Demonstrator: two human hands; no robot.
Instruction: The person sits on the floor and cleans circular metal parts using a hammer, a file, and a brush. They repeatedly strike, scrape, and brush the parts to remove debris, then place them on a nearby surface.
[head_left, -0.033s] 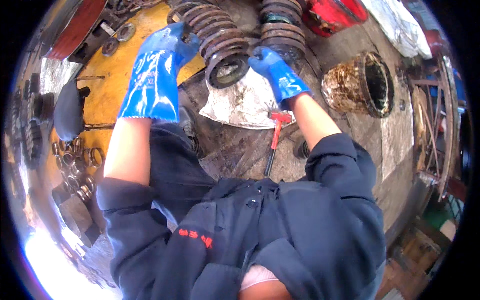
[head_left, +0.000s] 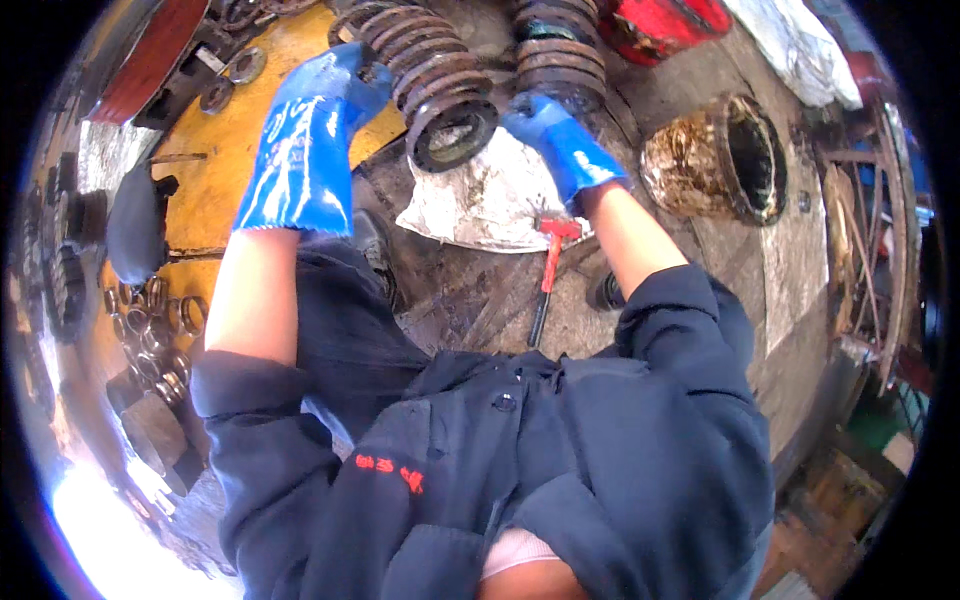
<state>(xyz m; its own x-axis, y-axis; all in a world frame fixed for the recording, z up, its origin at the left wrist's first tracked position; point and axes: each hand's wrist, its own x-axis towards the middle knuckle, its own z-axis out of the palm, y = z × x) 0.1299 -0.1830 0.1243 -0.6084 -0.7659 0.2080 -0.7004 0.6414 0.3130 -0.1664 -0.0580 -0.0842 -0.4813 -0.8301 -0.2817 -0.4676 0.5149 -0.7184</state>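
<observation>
A heavy rusty coil spring lies with its flat round end toward me. My left hand, in a long blue rubber glove, is at the left side of this spring with its fingers curled closed. Whatever is inside that fist, if anything, is dark and unclear. Between the near end of this spring and a second rusty spring is my blue-gloved right hand. Its fingers are curled too, and the glove hides what they grip. A dirty white sack lies under the near spring end.
A red-headed hammer lies on the floor before me. To the right are a greasy open drum and a red container. Metal rings are piled at left, beside a yellow panel.
The whole view has shifted very slightly. My two hands remain beside the springs, and nothing is visibly taken hold of or let go.
</observation>
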